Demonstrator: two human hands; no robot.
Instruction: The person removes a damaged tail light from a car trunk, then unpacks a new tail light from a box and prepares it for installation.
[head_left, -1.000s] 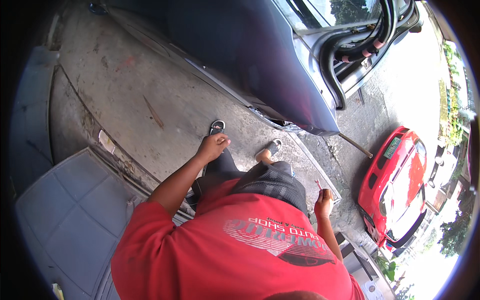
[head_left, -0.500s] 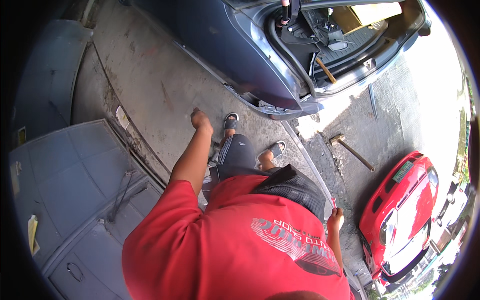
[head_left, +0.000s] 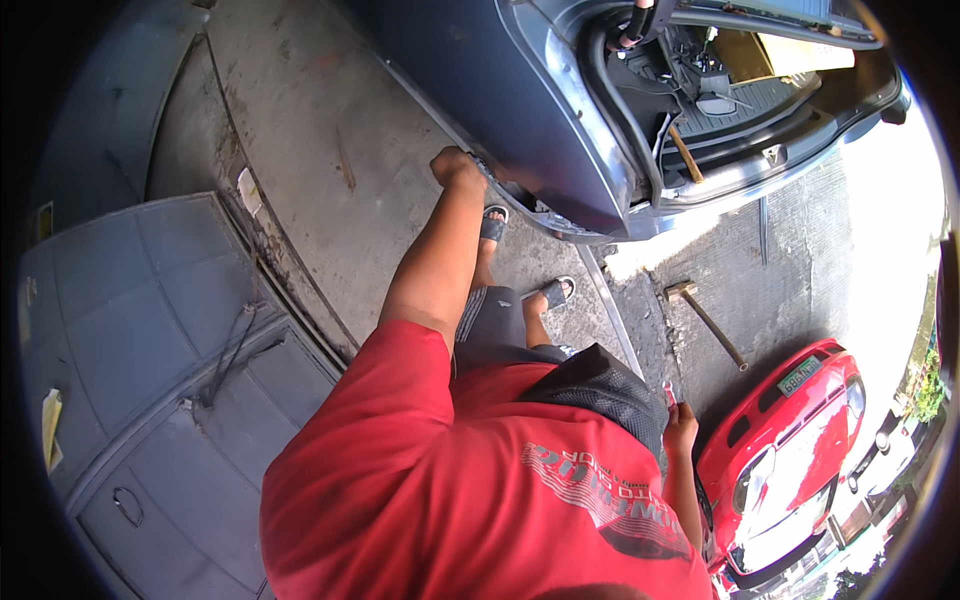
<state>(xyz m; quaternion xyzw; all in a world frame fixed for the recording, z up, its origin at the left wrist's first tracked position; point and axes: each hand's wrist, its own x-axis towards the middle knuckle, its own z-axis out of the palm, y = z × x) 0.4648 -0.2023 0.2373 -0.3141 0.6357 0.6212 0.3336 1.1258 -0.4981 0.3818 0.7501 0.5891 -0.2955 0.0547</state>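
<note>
- A worn concrete floor (head_left: 300, 160) spreads around and beyond the left hand, with a grey panelled surface (head_left: 140, 290) off to that hand's left and nearer the body.
- The left hand (head_left: 458, 167) reaches forward to the lower edge of a dark blue-grey car (head_left: 470, 75), its fingers bent and partly hidden; whether they grip that edge or only rest by it, I cannot tell.
- The right hand (head_left: 681, 428) is low at the person's right side, fingers curled round a small wrench (head_left: 669, 395) — the tool's reddish, metallic end pokes out ahead of the fist.
- The dark car's body lies ahead of the left hand and runs off to its right, where the rear stands open on a cargo bay (head_left: 740, 118).
- In that bay, right of the left hand, are a wooden handle (head_left: 686, 155) by the sill and, farther in, a yellowish box (head_left: 745, 55).
- A long-handled hammer (head_left: 712, 325) lies on the ground ahead of the right hand and slightly to its right, well apart from it.
- A red car (head_left: 770, 430) stands to the right of the right hand.
- Sandalled feet (head_left: 492, 228) show between the two hands — one just below the left.
</note>
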